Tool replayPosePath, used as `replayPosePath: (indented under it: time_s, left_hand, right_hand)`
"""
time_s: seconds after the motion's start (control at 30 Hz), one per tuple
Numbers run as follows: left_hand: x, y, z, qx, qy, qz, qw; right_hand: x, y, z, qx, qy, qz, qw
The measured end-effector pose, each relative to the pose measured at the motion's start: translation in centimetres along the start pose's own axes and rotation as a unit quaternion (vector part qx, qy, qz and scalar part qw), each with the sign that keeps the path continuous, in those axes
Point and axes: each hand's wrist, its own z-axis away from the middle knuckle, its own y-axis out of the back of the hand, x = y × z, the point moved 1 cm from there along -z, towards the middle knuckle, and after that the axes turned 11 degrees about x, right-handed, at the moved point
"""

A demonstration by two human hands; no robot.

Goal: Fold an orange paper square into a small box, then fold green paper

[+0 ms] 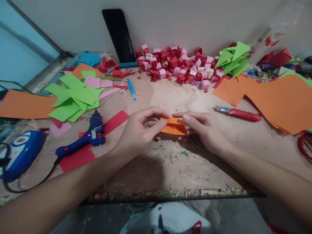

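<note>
- Wooden surface stood vs. a pale wall, w/ small green specks nr the front.
- Orange paper piece: small, matte, bright, approx. oblong; folded, w/ a crease across its width & a dark slit betw. layers.
- Loc.: mid-surface area, betw. both hands; couldn't tell if it touched the wood.
- L hand: grip pinched the piece's left end, thumb & index close together.
- R hand: grip pinched the right end, thumb on it, index along the far edge.
- Blue glue gun lay left of L hand, red-handled cutter beyond R hand to the right.
- Red & pink paper cubes sat heaped at the back, nr a dark phone, propped up.
</note>
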Motion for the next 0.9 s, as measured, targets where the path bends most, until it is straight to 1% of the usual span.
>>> replayPosePath:
  time_s: [0.1, 0.2, 0.27, 0.37, 0.43, 0.5, 0.57, 0.73, 0.83, 0.9]
  left_hand:
    - [-0.12, -0.05, 0.10, 0.009, -0.027, -0.017, 0.999]
    - [-0.09, -0.05, 0.11, 0.020, -0.054, -0.026, 0.998]
    - [0.02, -0.07, 0.08, 0.004, -0.034, -0.012, 0.999]
    - [0.04, -0.16, -0.03, -0.051, 0.034, 0.023, 0.998]
    - [-0.13, -0.22, -0.16, -0.073, 0.071, 0.035, 0.994]
    - [-0.41, -0.26, -0.33, -0.068, 0.092, 0.044, 0.993]
    - [-0.63, -0.27, -0.48, -0.053, 0.094, 0.044, 0.993]
    - [-0.74, -0.18, -0.62, -0.032, 0.060, 0.017, 0.998]
    - [-0.73, -0.12, -0.62, -0.025, 0.047, -0.001, 0.999]
    - [-0.70, -0.13, -0.59, -0.018, 0.039, -0.010, 0.999]
  right_hand:
    - [0.13, -0.22, -0.15, 0.003, -0.033, -0.030, 0.999]
    - [0.20, -0.39, -0.25, 0.008, -0.036, -0.034, 0.999]
    - [0.26, -0.43, -0.27, 0.010, -0.034, -0.034, 0.999]
    - [0.46, -0.42, -0.23, -0.005, -0.024, -0.022, 0.999]
    - [0.63, -0.39, -0.19, -0.020, -0.008, -0.007, 1.000]
    - [0.78, -0.33, -0.15, -0.026, 0.009, 0.012, 1.000]
    - [0.90, -0.26, -0.14, -0.027, 0.019, 0.023, 0.999]
    - [0.89, -0.19, -0.28, -0.029, 0.023, 0.020, 0.999]
    - [0.66, -0.17, -0.38, -0.011, 0.033, 0.040, 0.999]
    - [0.52, -0.17, -0.41, -0.002, 0.023, 0.035, 0.999]
